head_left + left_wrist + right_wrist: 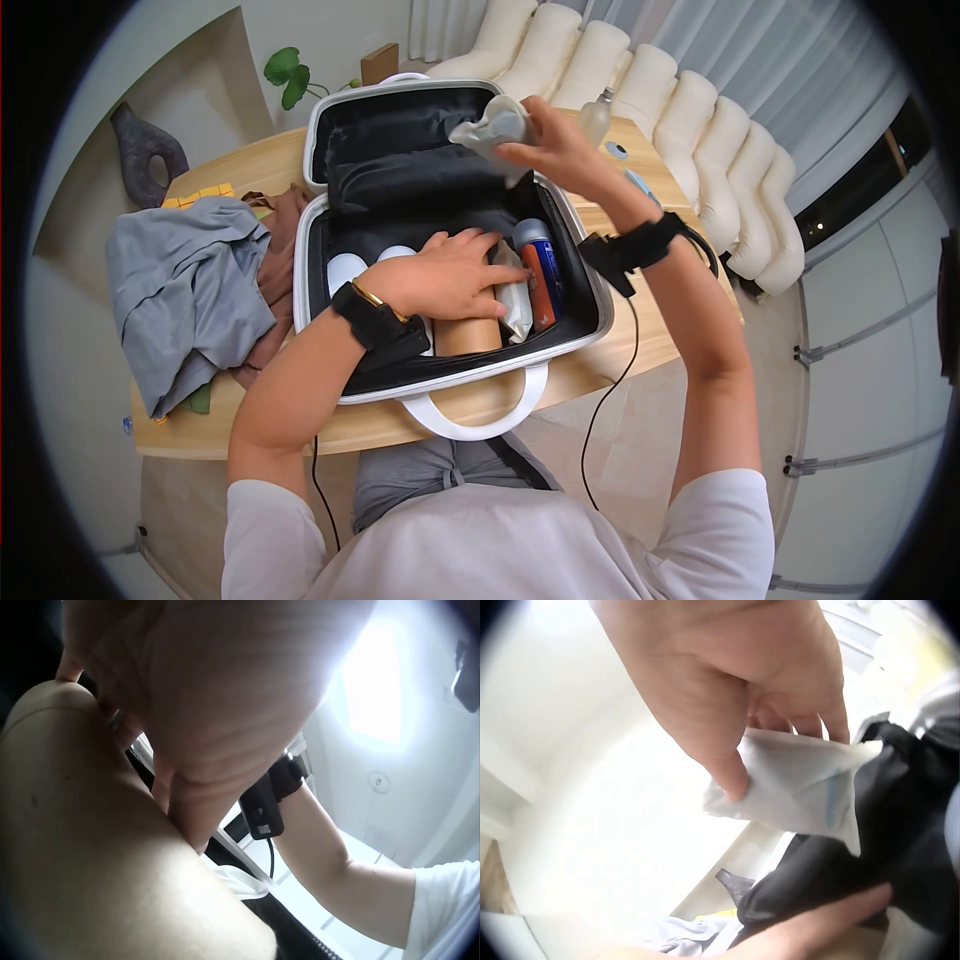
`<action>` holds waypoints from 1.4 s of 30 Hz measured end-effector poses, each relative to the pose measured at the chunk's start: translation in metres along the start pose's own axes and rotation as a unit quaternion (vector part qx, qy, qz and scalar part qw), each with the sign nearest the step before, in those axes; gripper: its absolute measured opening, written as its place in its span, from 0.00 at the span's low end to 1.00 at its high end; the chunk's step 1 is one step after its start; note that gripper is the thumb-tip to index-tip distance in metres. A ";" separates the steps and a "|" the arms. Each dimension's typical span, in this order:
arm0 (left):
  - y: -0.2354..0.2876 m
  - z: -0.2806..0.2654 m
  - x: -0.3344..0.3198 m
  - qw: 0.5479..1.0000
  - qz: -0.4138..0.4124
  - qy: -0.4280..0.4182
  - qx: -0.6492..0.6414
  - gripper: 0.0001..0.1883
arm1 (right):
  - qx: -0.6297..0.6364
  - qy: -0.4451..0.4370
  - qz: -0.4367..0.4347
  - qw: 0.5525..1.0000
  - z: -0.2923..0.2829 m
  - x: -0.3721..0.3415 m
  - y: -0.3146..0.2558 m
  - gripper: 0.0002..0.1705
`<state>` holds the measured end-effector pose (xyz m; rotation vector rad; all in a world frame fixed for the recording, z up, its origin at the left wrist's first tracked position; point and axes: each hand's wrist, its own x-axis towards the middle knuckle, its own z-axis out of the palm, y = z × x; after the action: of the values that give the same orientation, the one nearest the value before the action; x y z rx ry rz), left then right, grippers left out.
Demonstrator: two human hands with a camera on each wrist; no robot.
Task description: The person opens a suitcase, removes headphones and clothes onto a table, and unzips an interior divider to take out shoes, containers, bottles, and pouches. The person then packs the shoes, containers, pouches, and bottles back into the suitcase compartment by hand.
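My right hand pinches a soft white packet between thumb and fingers, raised above the far right part of an open white suitcase. In the right wrist view the packet shows a faint blue stripe and crimped ends. Down inside the suitcase, my left hand lies palm down with fingers spread over a tan cylinder. Its fingertips reach a second white packet beside the cylinder. Right of that stands an orange-and-blue can. White rounded items sit left of the hand, partly hidden by it.
Folded grey and brown clothes are piled on the wooden table left of the suitcase. A clear bottle stands behind on the right. The suitcase lid leans back. A cable hangs from the right wrist.
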<state>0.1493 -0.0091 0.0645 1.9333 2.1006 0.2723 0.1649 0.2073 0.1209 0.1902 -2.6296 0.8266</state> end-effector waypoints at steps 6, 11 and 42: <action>0.000 -0.003 0.000 1.000 -0.019 0.007 -0.020 0.32 | 0.011 -0.194 0.164 0.967 -0.041 -0.023 -0.015 0.31; -0.009 0.002 0.001 0.991 -0.114 0.060 0.022 0.34 | -0.017 -0.401 0.100 0.910 -0.026 -0.059 -0.015 0.33; -0.002 0.004 0.003 0.998 -0.007 0.058 -0.025 0.36 | 0.030 0.241 0.161 0.957 -0.039 0.009 0.139 0.25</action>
<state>0.1488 -0.0063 0.0597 1.9148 2.1567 0.4398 0.1360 0.3433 0.0815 -0.3911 -2.1979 0.9191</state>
